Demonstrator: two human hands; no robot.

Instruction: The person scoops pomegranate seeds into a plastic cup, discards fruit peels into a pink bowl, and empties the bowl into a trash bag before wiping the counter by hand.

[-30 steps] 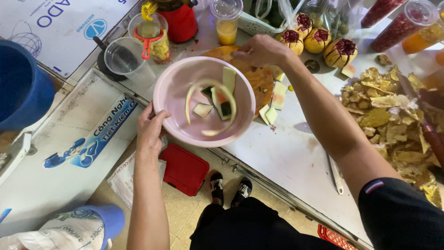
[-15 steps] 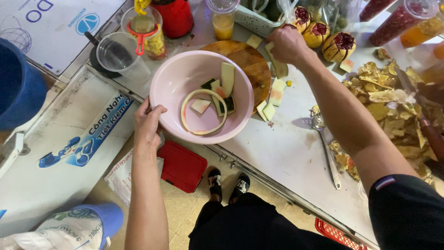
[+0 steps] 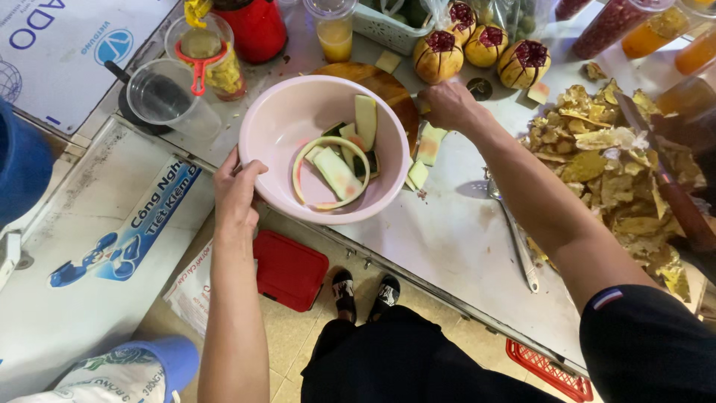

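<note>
Far left, a white sign (image 3: 82, 37) with blue lettering and a round blue emblem lies flat, and below it a long blue-and-white sticker (image 3: 127, 231) with a cartoon figure runs along the white cabinet top. A white printed sack (image 3: 112, 377) sits at the bottom edge. Next, the left hand (image 3: 237, 195) grips the near rim of the pink bowl (image 3: 280, 123), fingers clamped on it, thumb over the edge. The bowl has dropped lower in view than a moment ago and now hangs over the worktop (image 3: 455, 231) edge, with a ring of melon rind (image 3: 328, 175) and pale peel strips inside. A red box (image 3: 289, 270) lies on the floor beneath. Behind the bowl, the round wooden board (image 3: 384, 86). The right hand (image 3: 447, 104) has moved right off the board's far side, fingers curled shut at its edge; whether they hold anything, I cannot tell. Green peel pieces (image 3: 429, 145) lie just below it. Further right, cut pomegranates (image 3: 485, 48), then a heap of yellow husks (image 3: 619, 172).
</note>
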